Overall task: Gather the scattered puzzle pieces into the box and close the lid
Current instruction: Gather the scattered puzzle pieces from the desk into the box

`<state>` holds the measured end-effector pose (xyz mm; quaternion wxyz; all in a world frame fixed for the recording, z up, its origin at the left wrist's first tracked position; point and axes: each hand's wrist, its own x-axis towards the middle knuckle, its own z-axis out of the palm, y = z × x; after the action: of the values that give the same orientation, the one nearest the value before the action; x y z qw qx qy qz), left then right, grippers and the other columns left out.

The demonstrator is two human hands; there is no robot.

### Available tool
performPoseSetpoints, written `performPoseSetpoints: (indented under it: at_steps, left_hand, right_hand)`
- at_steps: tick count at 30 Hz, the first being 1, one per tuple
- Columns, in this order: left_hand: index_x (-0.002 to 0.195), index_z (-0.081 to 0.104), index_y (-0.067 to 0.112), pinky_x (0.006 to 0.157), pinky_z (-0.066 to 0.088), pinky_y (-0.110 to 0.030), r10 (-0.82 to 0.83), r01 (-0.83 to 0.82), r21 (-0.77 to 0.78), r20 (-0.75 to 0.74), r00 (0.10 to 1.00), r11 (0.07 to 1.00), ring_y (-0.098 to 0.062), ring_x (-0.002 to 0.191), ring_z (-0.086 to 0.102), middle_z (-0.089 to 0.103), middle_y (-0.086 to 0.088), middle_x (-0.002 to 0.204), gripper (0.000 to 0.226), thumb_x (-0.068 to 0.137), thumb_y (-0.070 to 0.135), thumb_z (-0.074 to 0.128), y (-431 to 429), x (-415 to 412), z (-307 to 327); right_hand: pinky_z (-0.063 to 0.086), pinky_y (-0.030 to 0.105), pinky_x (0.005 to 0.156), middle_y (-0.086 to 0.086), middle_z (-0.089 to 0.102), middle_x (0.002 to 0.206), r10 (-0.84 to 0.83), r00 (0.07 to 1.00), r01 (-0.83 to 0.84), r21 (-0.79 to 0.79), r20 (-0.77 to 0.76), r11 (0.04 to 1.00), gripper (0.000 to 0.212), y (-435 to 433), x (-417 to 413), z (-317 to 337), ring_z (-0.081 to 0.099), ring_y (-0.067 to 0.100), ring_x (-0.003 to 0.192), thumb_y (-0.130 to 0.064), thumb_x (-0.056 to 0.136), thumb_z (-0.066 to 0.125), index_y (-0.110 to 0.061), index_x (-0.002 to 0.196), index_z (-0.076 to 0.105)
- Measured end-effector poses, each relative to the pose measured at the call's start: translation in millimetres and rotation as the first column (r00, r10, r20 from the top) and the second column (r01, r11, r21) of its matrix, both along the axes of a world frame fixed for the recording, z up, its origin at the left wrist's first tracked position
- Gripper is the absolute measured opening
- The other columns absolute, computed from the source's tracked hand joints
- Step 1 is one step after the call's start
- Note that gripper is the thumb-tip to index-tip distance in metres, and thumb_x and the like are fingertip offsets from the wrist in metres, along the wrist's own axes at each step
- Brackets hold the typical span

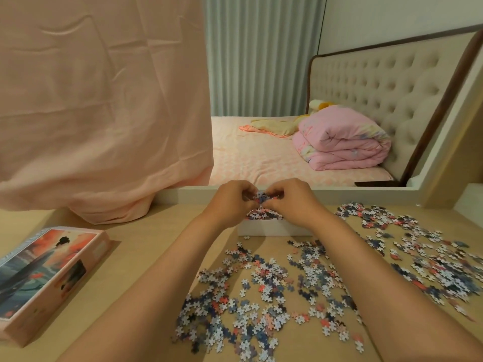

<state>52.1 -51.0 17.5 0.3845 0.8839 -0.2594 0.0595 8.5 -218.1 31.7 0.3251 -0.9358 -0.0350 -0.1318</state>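
- Puzzle pieces [261, 296]: mostly loose on wooden desk [146, 257], in front and to right of white box [274, 229].
- Left hand [231, 202] and right hand [291, 202]: both pinching one small clump [261, 197] over box.
- Some pieces already inside.
- Lid [49, 278] off, lying well apart at left.
- Early stage, by the look; most gathering and closing left.

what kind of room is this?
Likely a home bedroom: a bed with a tufted headboard and a folded pink duvet, seen past the desk.
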Motion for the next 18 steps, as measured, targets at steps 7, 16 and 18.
performPoseSetpoints:
  at_steps: [7,16,18]
  left_hand:
    - [0.112,0.071,0.033,0.087,0.045,-0.041,-0.049,-0.007,0.376,0.139,0.989,0.926,-0.018,0.097,0.059,0.071,0.007,0.106,0.024,0.091,0.041,0.063,-11.4,19.3,-11.9]
    - [0.108,0.071,0.029,0.093,0.04,-0.032,-0.035,-0.004,0.251,0.153,0.988,0.968,-0.019,0.111,0.045,0.055,0.003,0.11,0.02,0.091,0.036,0.064,6.6,12.5,-29.7]
    - [0.111,0.068,0.029,0.094,0.04,-0.03,-0.033,0.0,0.217,0.148,0.988,0.976,-0.015,0.11,0.046,0.052,0.006,0.112,0.021,0.091,0.035,0.064,13.4,8.3,-28.8]
  right_hand:
    - [0.049,0.032,0.074,0.002,0.074,0.098,0.044,0.982,-0.08,-0.194,-0.182,0.978,0.022,-13.9,23.3,-23.9,0.065,0.02,0.089,-0.029,0.097,0.061,-0.022,0.111,0.076]
    - [0.05,0.03,0.068,-0.005,0.074,0.099,0.03,0.993,-0.06,-0.261,-0.118,0.964,0.022,-8.7,14.1,-24.7,0.061,0.011,0.073,-0.024,0.096,0.058,-0.026,0.106,0.078]
    - [0.051,0.031,0.073,-0.007,0.072,0.101,0.027,0.999,-0.037,-0.269,-0.04,0.962,0.022,-3.2,4.3,-19.5,0.061,0.013,0.08,-0.025,0.097,0.057,-0.028,0.106,0.077]
